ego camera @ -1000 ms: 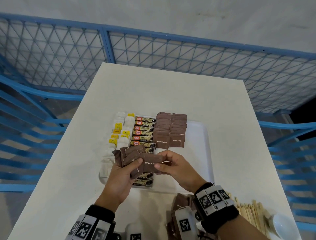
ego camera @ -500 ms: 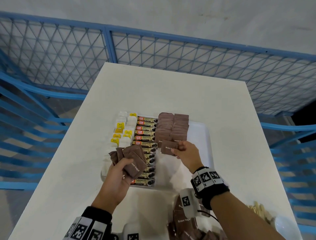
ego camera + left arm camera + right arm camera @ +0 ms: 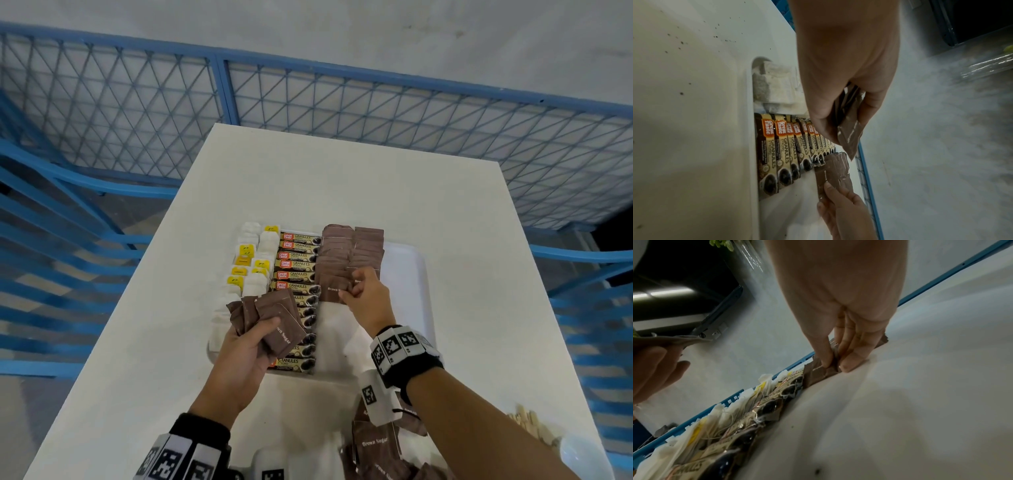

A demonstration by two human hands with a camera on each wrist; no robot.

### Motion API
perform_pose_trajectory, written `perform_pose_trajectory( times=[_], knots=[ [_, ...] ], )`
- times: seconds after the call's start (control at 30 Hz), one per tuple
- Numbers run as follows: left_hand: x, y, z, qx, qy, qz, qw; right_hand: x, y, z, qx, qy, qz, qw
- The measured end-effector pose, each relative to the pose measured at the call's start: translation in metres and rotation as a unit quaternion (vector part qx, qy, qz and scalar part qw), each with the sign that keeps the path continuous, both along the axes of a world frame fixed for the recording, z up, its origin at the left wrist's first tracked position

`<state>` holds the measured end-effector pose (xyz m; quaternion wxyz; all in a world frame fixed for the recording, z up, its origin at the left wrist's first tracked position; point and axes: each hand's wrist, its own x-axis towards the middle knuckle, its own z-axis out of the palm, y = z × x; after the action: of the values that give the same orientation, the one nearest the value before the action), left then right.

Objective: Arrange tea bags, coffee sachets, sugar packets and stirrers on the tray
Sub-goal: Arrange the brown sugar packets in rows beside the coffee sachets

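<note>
Brown sugar packet: a thin, light paper sachet, probably pliable and easily creased, best pinched at a flat edge or corner. It lies on the white tray at the near end of the two brown sugar rows, just right of the coffee sachets; the tea bags lie left of those. The right hand pinches this packet between thumb and curled fingers, pressing it onto the tray. The left hand grips a fanned stack of sugar packets above the coffee sachets. Wooden stirrers and loose packets lie on the counter, nearer than the tray.
</note>
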<state>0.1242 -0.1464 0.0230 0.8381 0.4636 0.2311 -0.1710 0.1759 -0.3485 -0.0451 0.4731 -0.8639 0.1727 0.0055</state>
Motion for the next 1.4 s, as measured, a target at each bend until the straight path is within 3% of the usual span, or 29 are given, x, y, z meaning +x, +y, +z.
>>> perform_pose_trajectory(
  times=[0.2,0.4,0.5,0.67,0.97,1.17,1.4],
  knots=[
    [0.002,-0.001,0.0,0.004,-0.012,-0.016,1.0,0.002,0.002,0.003,-0.035,0.006,0.001,0.999],
    [0.006,-0.005,-0.002,0.005,-0.019,-0.019,1.0,-0.01,0.014,0.027,-0.053,-0.047,0.02,0.997],
    [0.007,-0.009,-0.002,0.015,-0.024,-0.018,0.999,-0.027,0.028,0.045,0.03,-0.01,0.085,0.996],
    [0.008,-0.014,-0.001,0.031,-0.03,-0.02,0.999,-0.053,0.043,0.055,0.184,0.074,0.167,0.966],
    [0.008,-0.016,-0.002,0.015,-0.009,-0.018,1.0,-0.053,0.028,0.053,0.369,0.09,0.092,0.921],
    [0.005,-0.013,-0.002,0.002,0.004,-0.011,1.0,-0.043,-0.013,0.039,0.318,0.053,-0.019,0.946],
    [0.002,-0.013,0.0,-0.01,0.028,-0.015,0.999,-0.023,-0.053,0.009,0.119,0.062,-0.091,0.987]
  ],
)
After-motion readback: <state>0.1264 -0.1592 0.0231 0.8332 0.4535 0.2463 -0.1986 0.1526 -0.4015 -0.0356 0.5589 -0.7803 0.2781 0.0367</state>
